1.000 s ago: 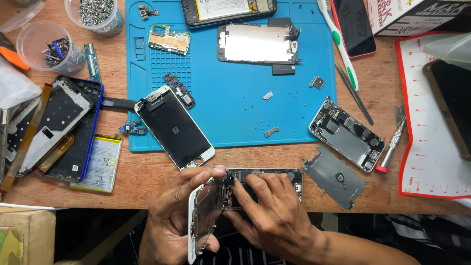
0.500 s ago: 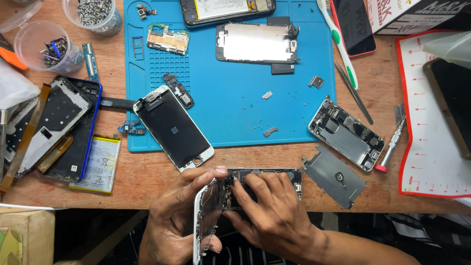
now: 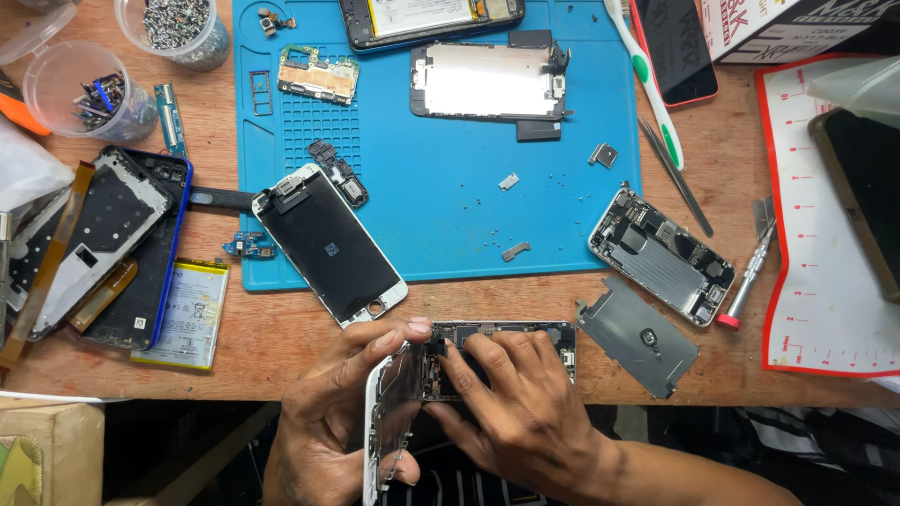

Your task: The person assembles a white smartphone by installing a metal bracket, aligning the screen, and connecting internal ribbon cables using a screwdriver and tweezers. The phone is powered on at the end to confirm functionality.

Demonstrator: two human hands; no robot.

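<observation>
Little has shifted: left hand (image 3: pixel 328 422) still grips the lifted white screen panel (image 3: pixel 386 422); right hand (image 3: pixel 511 408) fingertips press into the open phone body (image 3: pixel 525 337).

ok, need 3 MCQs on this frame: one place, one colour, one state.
1. Where does the white-framed screen lie?
A. across the mat's lower left edge
B. inside a cup
C. on the red-bordered sheet

2. What colour is the work mat?
A. green
B. blue
C. grey

3. How is the opened phone at the desk edge?
A. closed, lying alone
B. held, with its display part lifted
C. wrapped in plastic

Key: A, it overlaps the mat's corner; B, the mat is plainly blue; B, left hand holds the display part up while right hand works inside.
</observation>
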